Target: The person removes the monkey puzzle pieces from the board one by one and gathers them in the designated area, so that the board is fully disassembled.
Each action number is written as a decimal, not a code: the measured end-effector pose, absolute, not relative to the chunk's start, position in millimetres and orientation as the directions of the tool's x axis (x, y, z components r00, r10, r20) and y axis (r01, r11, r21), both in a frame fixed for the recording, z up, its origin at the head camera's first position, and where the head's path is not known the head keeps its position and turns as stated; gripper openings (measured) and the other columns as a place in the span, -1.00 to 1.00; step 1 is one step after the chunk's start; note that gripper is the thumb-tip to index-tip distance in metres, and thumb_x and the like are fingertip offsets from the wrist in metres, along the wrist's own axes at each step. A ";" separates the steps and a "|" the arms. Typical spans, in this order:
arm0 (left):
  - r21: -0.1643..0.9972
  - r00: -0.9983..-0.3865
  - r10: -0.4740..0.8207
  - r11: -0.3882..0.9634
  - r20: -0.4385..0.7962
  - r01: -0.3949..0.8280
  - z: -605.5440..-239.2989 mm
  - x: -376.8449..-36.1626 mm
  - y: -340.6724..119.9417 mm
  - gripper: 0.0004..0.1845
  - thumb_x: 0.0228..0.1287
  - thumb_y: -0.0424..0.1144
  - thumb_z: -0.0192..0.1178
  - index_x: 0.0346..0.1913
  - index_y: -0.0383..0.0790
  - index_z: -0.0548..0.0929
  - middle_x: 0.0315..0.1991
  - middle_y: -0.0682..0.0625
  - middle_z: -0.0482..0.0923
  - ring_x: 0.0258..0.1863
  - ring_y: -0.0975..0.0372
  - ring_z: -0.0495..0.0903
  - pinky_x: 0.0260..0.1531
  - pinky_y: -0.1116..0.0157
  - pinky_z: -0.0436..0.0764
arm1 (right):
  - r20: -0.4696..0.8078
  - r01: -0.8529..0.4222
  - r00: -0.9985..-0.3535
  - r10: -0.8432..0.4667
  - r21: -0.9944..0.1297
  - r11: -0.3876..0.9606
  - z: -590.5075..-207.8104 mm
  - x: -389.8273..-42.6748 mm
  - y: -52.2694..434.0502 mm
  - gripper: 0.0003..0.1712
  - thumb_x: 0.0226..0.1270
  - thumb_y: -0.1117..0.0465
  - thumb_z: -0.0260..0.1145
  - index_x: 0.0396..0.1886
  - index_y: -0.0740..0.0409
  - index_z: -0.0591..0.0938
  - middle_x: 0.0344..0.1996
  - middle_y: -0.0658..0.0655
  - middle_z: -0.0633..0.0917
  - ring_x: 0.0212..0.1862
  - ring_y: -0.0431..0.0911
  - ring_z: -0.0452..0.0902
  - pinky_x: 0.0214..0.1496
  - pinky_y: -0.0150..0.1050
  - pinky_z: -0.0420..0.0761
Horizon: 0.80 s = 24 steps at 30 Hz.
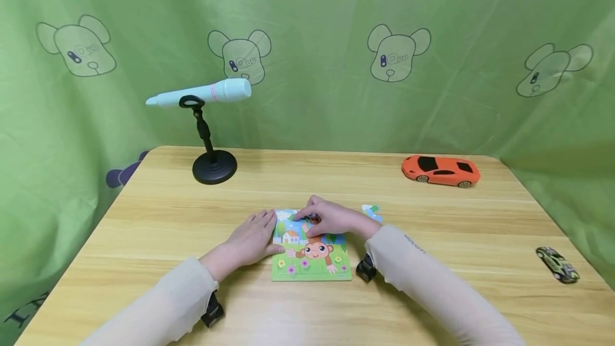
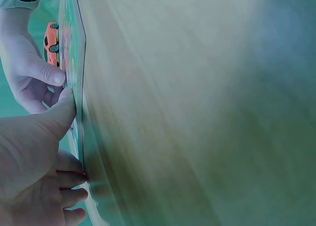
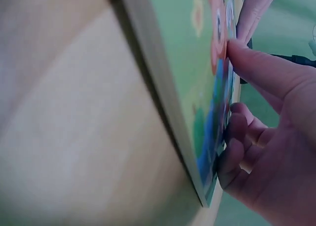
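A jigsaw puzzle board (image 1: 312, 271) with a monkey, a small house and flowers lies on the table in the head view. My left hand (image 1: 252, 239) rests along its left edge, fingers stretched out flat and thumb at the rim. The right hand (image 1: 331, 218) is over the upper part of the board. Its thumb (image 3: 247, 63) touches the picture, while the other fingers (image 3: 234, 127) are bent with their tips at the surface. I cannot tell whether a piece is held between them. Partly behind the right wrist, a loose puzzle piece (image 1: 371, 210) lies beside the board.
A light-blue microphone (image 1: 206, 94) sits on a black stand (image 1: 214, 167) at the back left. An orange toy car (image 1: 442, 171) is at the back right, and a small patterned car (image 1: 557, 265) near the right edge. Green cloth (image 1: 317, 111) hangs behind the table (image 1: 144, 218).
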<state>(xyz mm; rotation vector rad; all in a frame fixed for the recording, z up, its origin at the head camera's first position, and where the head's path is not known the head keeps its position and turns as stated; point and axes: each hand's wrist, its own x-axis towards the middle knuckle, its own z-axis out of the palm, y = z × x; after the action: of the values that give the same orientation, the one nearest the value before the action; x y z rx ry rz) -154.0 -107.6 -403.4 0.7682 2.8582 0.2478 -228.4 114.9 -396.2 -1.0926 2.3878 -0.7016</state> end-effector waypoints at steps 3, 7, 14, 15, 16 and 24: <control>0.202 -0.853 0.508 0.854 -0.121 0.480 -403.3 -153.7 -108.0 -0.16 0.25 0.15 0.04 0.32 -0.50 0.18 0.35 -0.30 0.07 0.32 -0.08 0.06 0.27 0.02 0.08 | -0.177 -0.530 -0.607 -0.775 -0.636 0.561 -396.7 -228.7 114.0 -0.53 0.17 0.23 0.35 0.12 0.09 0.56 -0.26 0.11 0.36 -0.25 -0.03 0.25 -0.26 -0.30 0.32; 0.197 -0.852 0.510 0.853 -0.119 0.483 -403.3 -153.5 -108.2 -0.16 0.26 0.15 0.04 0.32 -0.50 0.18 0.35 -0.30 0.07 0.32 -0.08 0.06 0.27 0.02 0.09 | -0.193 -0.495 -0.621 -0.760 -0.655 0.571 -396.7 -229.4 113.3 -0.55 0.16 0.26 0.35 0.09 0.06 0.58 -0.23 0.13 0.33 -0.21 -0.01 0.23 -0.21 -0.25 0.31; 0.201 -0.850 0.512 0.851 -0.119 0.485 -402.3 -153.6 -107.7 -0.17 0.26 0.15 0.04 0.31 -0.50 0.18 0.34 -0.31 0.08 0.32 -0.09 0.07 0.27 0.01 0.09 | -0.191 -0.473 -0.651 -0.735 -0.655 0.589 -396.2 -229.2 113.5 -0.58 0.17 0.30 0.33 0.06 0.01 0.59 -0.20 0.09 0.38 -0.20 -0.03 0.26 -0.19 -0.23 0.34; 0.199 -0.851 0.512 0.852 -0.119 0.485 -402.4 -153.7 -107.8 -0.17 0.26 0.15 0.04 0.31 -0.50 0.19 0.34 -0.31 0.08 0.32 -0.08 0.07 0.27 0.01 0.09 | -0.186 -0.472 -0.654 -0.733 -0.657 0.588 -396.2 -229.0 113.7 -0.58 0.18 0.31 0.32 0.07 0.01 0.59 -0.20 0.08 0.39 -0.21 -0.03 0.27 -0.20 -0.23 0.35; 0.197 -0.851 0.512 0.852 -0.120 0.485 -402.5 -153.7 -107.8 -0.17 0.26 0.15 0.04 0.31 -0.50 0.19 0.34 -0.31 0.08 0.32 -0.08 0.07 0.27 0.02 0.09 | -0.178 -0.470 -0.658 -0.732 -0.662 0.583 -396.4 -228.7 113.9 -0.57 0.19 0.34 0.30 0.09 0.03 0.57 -0.21 0.09 0.40 -0.23 -0.03 0.28 -0.23 -0.23 0.36; 0.204 -0.853 0.507 0.854 -0.123 0.478 -403.8 -153.6 -108.1 -0.17 0.26 0.14 0.05 0.31 -0.50 0.18 0.34 -0.31 0.08 0.32 -0.08 0.06 0.27 0.03 0.08 | -0.104 -0.346 -0.760 -0.642 -0.771 0.534 -400.9 -228.0 118.3 -0.75 0.25 0.40 0.21 -0.06 0.27 0.53 -0.36 0.11 0.48 -0.51 -0.09 0.43 -0.48 -0.26 0.54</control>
<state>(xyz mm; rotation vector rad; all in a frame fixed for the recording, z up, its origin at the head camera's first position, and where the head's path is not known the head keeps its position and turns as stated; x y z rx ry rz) -153.6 -108.1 -403.8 0.7647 2.8580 0.2486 -228.0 118.3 -400.9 -0.8115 2.3999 -1.0856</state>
